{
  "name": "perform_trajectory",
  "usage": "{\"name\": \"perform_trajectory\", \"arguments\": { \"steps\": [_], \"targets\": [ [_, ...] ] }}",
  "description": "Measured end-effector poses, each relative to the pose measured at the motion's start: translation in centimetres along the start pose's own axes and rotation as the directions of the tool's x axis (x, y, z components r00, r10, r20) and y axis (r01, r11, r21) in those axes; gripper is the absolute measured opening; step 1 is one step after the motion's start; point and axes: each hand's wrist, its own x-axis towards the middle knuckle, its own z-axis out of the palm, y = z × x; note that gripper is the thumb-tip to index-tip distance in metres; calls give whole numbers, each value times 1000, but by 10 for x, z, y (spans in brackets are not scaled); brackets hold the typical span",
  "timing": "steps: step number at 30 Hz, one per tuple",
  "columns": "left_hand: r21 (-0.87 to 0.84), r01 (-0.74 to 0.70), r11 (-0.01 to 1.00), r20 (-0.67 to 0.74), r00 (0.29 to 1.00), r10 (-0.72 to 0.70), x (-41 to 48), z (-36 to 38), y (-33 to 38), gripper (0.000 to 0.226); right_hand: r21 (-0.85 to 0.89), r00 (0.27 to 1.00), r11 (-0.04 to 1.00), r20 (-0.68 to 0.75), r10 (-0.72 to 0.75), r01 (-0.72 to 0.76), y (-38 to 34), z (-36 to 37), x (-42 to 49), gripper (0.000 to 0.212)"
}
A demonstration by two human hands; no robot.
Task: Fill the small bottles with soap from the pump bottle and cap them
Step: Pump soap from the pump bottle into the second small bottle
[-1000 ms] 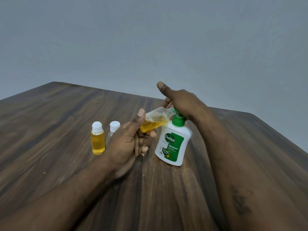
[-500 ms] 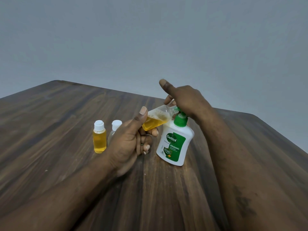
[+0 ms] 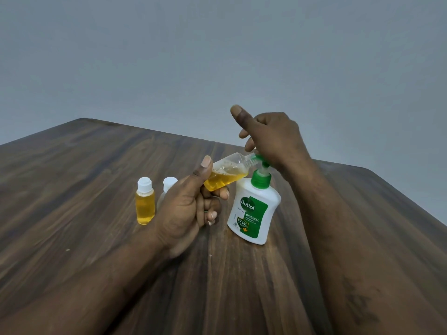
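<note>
We grip the bottle [image 3: 227, 175] in our left hand [image 3: 183, 213], neck tilted up-right to the pump nozzle [image 3: 258, 157]; right hand [image 3: 275, 139] rests on top, thumb raised.

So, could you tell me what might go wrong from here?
The small bottle, tilted in the left hand, is half full; soap could run from its open mouth at the nozzle onto the table. The right hand, pressing from above, may tip the pump bottle, which nothing else holds.

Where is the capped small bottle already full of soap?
In the head view the full capped bottle stands upright on the wooden table, left of centre, left of the left hand and beside a second capped bottle partly hidden behind that hand.
</note>
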Motion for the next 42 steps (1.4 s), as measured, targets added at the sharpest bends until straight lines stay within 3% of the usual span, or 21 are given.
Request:
{"name": "perform_trajectory", "arguments": {
  "steps": [4, 10, 13, 16, 18, 21, 28, 31, 42],
  "targets": [
    [9, 0, 1000, -12, 1000, 0, 0, -2, 0, 46, -127, 983, 991, 171, 68, -46, 4, 4, -1, 73],
    [29, -3, 1000, -14, 1000, 3, -1, -3, -3, 47, -194, 954, 975, 257, 154, -105, 12, 8, 2, 69],
    [23, -4, 1000, -1, 1000, 4, 0, -2, -2, 48, -189, 977, 981, 196, 87, -49, 10, 6, 2, 73],
    [6, -8, 1000, 37, 999, 8, 0, -1, -2, 48, -123, 999, 992, -29, -36, 32, 4, 3, 1, 85],
    [8, -18, 1000, 67, 998, 17, 0, -2, -3, 48, -22, 996, 999, -86, -34, 32, 0, 0, 0, 81],
    [6, -20, 1000, 91, 996, 20, -1, -2, -4, 48, 99, 999, 994, -3, 46, -46, -5, -1, -3, 74],
    [8, -34, 999, 61, 998, 34, -2, -3, -5, 47, -136, 979, 988, 175, 101, -78, 3, 7, -2, 74],
    [6, -33, 999, 55, 998, 32, -3, -2, -6, 47, -125, 958, 984, 241, 155, -128, 7, 8, -3, 71],
    [-27, -44, 999, 147, 988, 47, -3, -2, -5, 45, 193, 995, 977, 62, 78, -89, -5, 0, -3, 64]
  ]
}}
